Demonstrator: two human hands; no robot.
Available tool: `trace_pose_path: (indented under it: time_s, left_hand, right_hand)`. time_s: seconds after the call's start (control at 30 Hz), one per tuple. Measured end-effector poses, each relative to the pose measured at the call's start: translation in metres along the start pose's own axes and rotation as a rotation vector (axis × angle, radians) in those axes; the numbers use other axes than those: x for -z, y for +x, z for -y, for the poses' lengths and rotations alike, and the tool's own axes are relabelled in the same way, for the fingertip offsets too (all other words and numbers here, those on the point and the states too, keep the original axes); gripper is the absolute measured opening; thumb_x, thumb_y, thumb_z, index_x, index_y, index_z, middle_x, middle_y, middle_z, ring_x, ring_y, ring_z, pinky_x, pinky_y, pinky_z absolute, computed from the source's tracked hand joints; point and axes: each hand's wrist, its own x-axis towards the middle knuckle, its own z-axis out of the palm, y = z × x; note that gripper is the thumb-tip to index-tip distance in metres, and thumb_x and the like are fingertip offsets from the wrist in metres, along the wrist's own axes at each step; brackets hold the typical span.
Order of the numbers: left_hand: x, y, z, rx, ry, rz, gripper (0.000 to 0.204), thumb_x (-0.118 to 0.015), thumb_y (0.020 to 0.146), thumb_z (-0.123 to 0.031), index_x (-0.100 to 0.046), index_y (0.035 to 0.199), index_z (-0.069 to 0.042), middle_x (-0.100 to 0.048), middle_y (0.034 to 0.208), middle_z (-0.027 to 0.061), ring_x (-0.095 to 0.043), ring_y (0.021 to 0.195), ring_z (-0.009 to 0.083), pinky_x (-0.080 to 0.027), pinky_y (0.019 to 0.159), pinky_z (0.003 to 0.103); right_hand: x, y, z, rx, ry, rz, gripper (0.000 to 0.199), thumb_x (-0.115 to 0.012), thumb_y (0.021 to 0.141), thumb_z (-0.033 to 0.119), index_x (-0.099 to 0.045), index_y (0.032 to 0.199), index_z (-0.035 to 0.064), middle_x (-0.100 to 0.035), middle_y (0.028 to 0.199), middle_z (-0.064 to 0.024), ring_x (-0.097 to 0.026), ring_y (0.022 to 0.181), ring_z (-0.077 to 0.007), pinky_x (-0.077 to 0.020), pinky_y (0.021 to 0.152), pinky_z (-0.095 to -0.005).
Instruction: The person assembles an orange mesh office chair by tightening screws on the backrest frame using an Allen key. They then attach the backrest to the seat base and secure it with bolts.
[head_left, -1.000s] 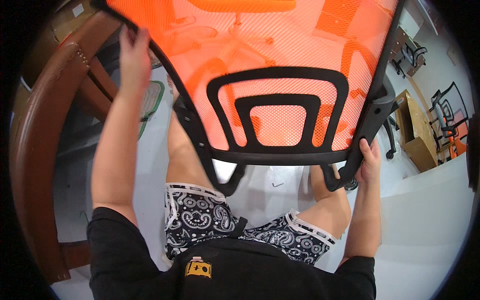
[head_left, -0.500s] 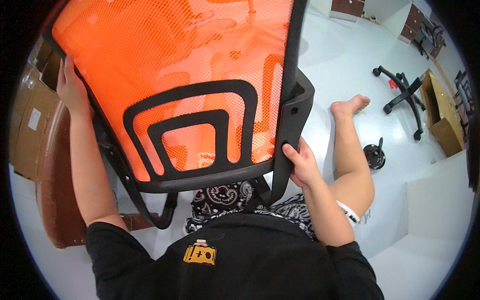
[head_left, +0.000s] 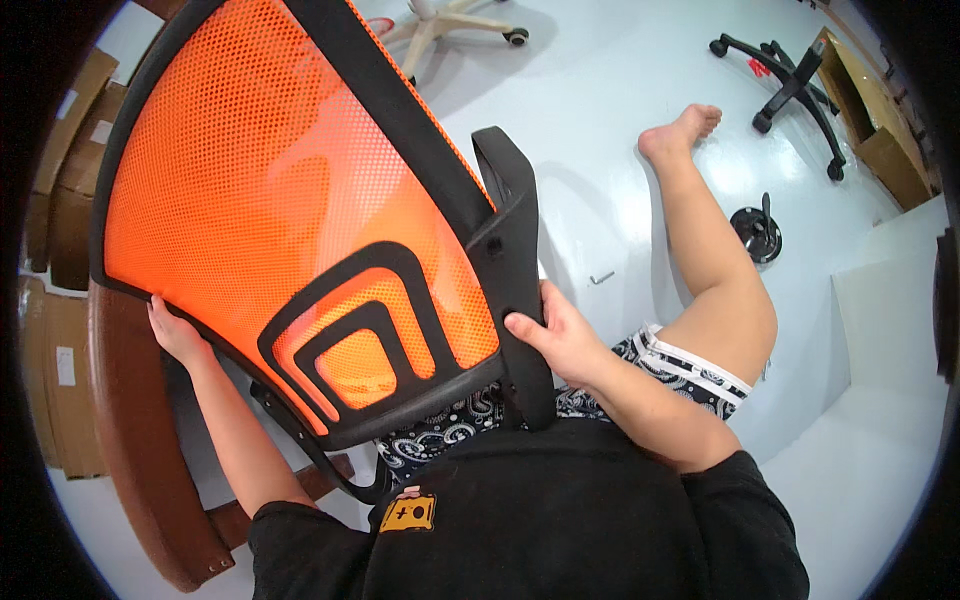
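A chair backrest of orange mesh (head_left: 230, 160) in a black frame leans across my lap, tilted to the left. Black armrests are joined to its two sides; the right armrest (head_left: 520, 260) stands up beside the mesh. My left hand (head_left: 180, 332) grips the left edge of the backrest, its fingers partly hidden beneath the frame. With the thumb pressed on the right armrest near a hole, my right hand (head_left: 562, 335) wraps round that armrest. The underside of the chair part is hidden.
A black five-star chair base (head_left: 795, 85) and an open cardboard box (head_left: 875, 130) are at the far right. Near my bare leg lie a black round dish (head_left: 757, 235) and a hex key (head_left: 601, 278). Brown wooden furniture (head_left: 140, 430) and cardboard boxes (head_left: 65, 370) stand at left.
The backrest has swung to the left and tilted, with both hands still on it. My left hand sits lower along its edge. A pale chair base and the hex key now show.
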Motion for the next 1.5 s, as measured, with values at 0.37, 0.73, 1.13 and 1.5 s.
trace_pose_path:
  time_s: [0.37,0.73,1.13,1.5]
  left_hand:
    - [-0.157,-0.172,-0.206,-1.395,0.348,0.961,0.074,-0.074,0.064,-0.053,-0.056,0.121,-0.008,-0.058,0.122,0.01,-0.051,0.118,0.0297,-0.031,0.106,0.044]
    - [-0.226,-0.175,-0.215,-1.512,0.84,1.515,0.064,-0.071,0.055,-0.064,-0.068,0.094,-0.013,-0.063,0.093,0.0021,-0.056,0.094,0.0198,-0.037,0.09,0.041]
    - [-0.259,-0.122,-0.239,-1.506,0.971,1.213,0.071,-0.066,0.055,-0.077,-0.07,0.089,-0.015,-0.057,0.076,0.0005,-0.046,0.076,0.015,-0.036,0.075,0.03]
    - [-0.281,-0.16,-0.279,-1.133,1.063,1.565,0.073,-0.078,0.051,-0.057,-0.068,0.109,-0.014,-0.059,0.097,0.0042,-0.048,0.098,0.0208,-0.036,0.092,0.034]
  right_hand:
    - [-0.005,0.004,0.007,-0.067,0.075,-0.016,0.056,-0.061,0.09,0.013,-0.03,0.13,-0.0112,-0.046,0.129,-0.0192,-0.045,0.119,-0.0205,-0.0375,0.101,-0.0328]
    - [-0.01,0.011,0.018,-0.163,0.339,-0.025,0.053,-0.066,0.086,0.014,-0.037,0.125,-0.0069,-0.052,0.12,-0.0139,-0.054,0.108,-0.0174,-0.0476,0.092,-0.0309]
    - [-0.02,0.072,0.08,0.067,0.184,-0.039,0.051,-0.066,0.085,0.017,-0.041,0.117,-0.0126,-0.059,0.106,-0.0182,-0.061,0.093,-0.0185,-0.052,0.078,-0.0297]
    - [-0.005,0.047,0.066,-0.033,0.415,-0.109,0.057,-0.062,0.088,0.011,-0.029,0.128,-0.0124,-0.052,0.118,-0.0178,-0.054,0.107,-0.0211,-0.0448,0.094,-0.0329]
